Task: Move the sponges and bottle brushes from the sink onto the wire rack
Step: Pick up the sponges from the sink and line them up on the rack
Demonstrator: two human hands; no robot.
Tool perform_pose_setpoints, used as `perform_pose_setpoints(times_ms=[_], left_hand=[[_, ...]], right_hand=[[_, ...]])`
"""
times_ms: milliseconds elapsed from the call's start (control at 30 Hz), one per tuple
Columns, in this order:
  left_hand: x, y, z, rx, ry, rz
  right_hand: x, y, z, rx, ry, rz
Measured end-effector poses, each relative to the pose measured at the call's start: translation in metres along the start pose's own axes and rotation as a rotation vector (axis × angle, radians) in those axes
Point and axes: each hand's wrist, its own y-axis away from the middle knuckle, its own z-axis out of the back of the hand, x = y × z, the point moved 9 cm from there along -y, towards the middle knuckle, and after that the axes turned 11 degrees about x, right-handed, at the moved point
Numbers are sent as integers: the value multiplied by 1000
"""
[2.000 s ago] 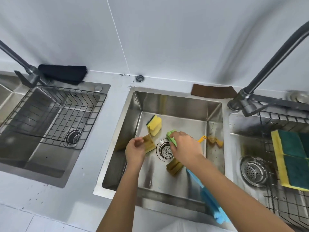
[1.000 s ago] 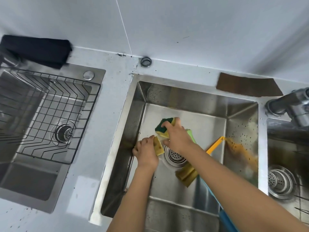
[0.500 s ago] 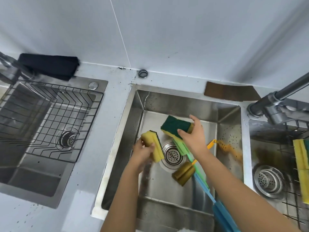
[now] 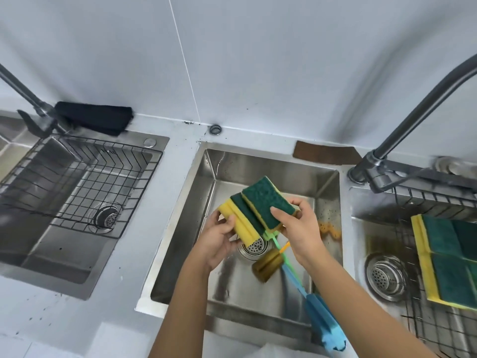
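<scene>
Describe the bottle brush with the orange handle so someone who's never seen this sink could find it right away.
Start at the middle sink, the one both hands are working over. Just right of its drain, on the basin floor, lies the orange-handled brush. Its stubby brownish-yellow foam head sets it apart from the long blue-headed brush crossing beside it and from the flat yellow-and-green sponges.

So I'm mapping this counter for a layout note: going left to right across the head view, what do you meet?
Left faucet → black cloth → empty wire rack → left hand → right hand → right faucet → sponges on the right rack.
</scene>
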Motion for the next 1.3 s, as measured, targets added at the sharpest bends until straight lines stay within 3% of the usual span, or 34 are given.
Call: perform_pose_setpoints(times_ms=[300,567,900,1067,1300], left_hand=[[1,29,-36,-134,-75,-51],[40,30,-91,-185,-491,8],[86,23,-188,-43,-708,13],[122,20,-243,27,-744,-4],[179,13,-296,122,-859,108]], right_hand=[[12,34,24,75,241,127],[18,72,96,14,403,157],[26,124,207,-90,489,192],[21,150,267,-117,416,154],[1,175,350,-179,426,10]])
